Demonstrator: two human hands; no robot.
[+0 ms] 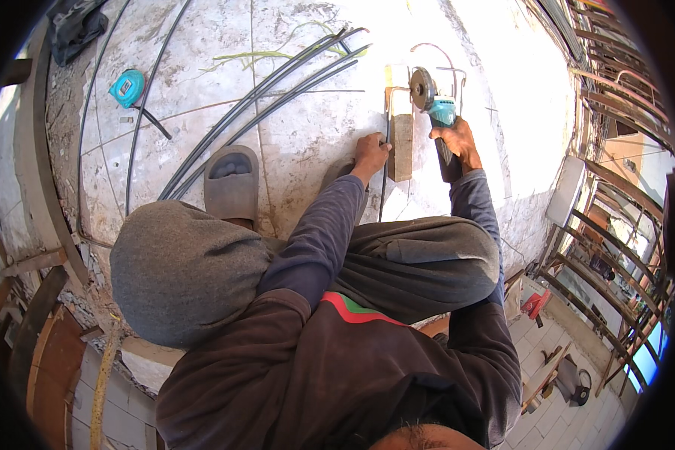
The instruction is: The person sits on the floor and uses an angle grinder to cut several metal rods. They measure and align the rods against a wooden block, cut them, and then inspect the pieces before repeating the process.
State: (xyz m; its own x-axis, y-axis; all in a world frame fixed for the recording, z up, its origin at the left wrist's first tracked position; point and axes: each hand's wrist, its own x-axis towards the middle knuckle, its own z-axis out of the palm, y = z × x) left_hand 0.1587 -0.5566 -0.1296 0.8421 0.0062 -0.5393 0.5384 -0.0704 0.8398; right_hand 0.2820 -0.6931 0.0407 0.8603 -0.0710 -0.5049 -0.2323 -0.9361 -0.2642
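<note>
My right hand (461, 142) is wrapped round the body of a teal and black angle grinder (443, 112). Its round disc (422, 89) stands beside the far end of a rectangular wooden block (402, 146); I cannot tell whether it touches anything. On the block's left side, my left hand (371, 155) has its fingers closed on a thin dark metal rod (385, 187). The rod runs along the block toward my legs, and a bent end shows near the disc. Whether the disc is spinning cannot be made out.
Several long dark rods (236, 116) lie across the pale, dirty floor (202, 45) left of my hands. A teal tape measure (128, 88) sits farther left. Bent rod pieces (451, 70) lie beyond the grinder. Timber frames (615, 172) line the right side.
</note>
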